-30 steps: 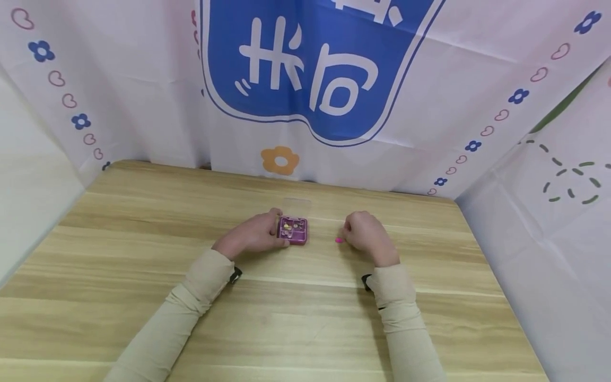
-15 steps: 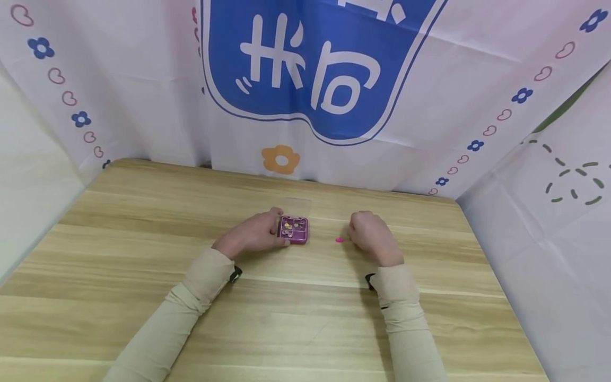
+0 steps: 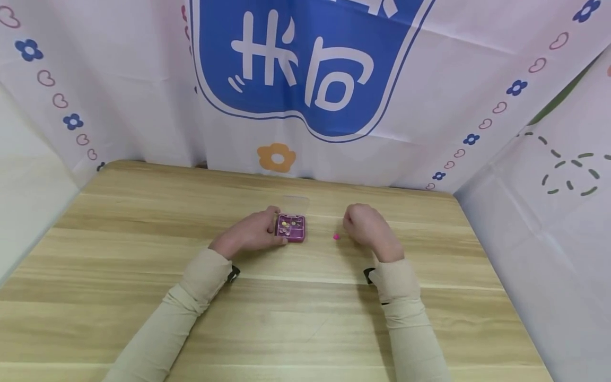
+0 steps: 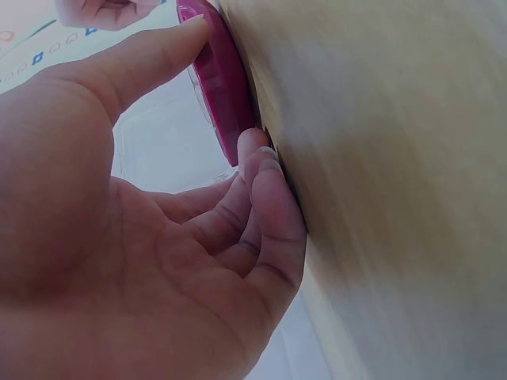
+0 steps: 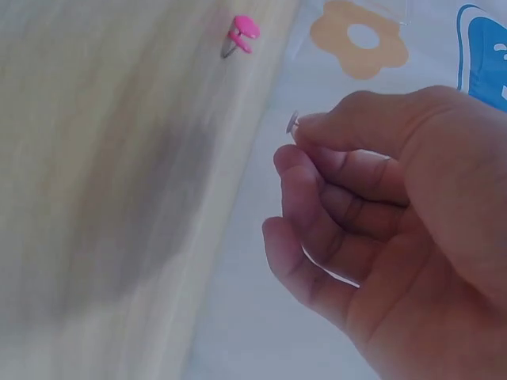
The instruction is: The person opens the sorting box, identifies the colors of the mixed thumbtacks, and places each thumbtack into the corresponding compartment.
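A small purple compartment box (image 3: pixel 298 234) sits on the table with its transparent lid (image 3: pixel 297 203) flipped back on the far side. Small round pieces, some yellow, lie in several compartments; the near right one shows bare purple. My left hand (image 3: pixel 252 231) holds the box at its left side, thumb along the near edge and fingers behind, as the left wrist view (image 4: pixel 182 229) also has it. Between thumb and forefinger, my right hand (image 5: pixel 396 190) pinches a tiny stud (image 5: pixel 292 122) with a flat round head. Left of that hand lies a bright pink piece (image 5: pixel 246 28) with a thin metal part.
The wooden table (image 3: pixel 305 329) runs up to a white printed cloth (image 3: pixel 167 106) with a blue sign and an orange flower, hanging along the far edge. More white cloth (image 3: pixel 539 239) borders the right side.
My right hand has drawn slightly up and right, away from the pink piece. That piece now looks less flat. My left hand stays at the box; the head view has shifted a little.
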Demonstrator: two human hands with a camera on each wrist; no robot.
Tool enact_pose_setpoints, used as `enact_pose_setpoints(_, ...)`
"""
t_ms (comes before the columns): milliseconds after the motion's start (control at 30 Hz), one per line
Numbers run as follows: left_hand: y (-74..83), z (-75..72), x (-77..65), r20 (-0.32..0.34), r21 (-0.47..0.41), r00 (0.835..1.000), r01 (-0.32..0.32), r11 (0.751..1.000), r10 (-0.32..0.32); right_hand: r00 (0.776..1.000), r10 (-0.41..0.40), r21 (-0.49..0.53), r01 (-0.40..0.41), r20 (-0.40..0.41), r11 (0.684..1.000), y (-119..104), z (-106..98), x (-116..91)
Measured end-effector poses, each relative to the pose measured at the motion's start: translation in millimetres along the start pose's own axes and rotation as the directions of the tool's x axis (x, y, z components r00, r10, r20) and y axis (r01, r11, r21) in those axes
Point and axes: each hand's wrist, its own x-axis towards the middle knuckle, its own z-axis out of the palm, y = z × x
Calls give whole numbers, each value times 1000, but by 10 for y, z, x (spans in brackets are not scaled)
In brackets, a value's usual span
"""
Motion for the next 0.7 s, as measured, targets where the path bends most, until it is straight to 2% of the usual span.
enact_pose_setpoints(200,-10,6,16,-2,11,1000,-3,1000,3,999,-12,71,9,33,997,-68,0,12)
enact_pose_setpoints(400,-38,4,11,7,-2,1000,-6,1000,6,999,-39,85,38,18,996,-150,44,63)
enact_pose_setpoints(700,-33,4,13,9,-11,1000,-9,1000,9,994,-103,108,98,41,989,-371,141,142)
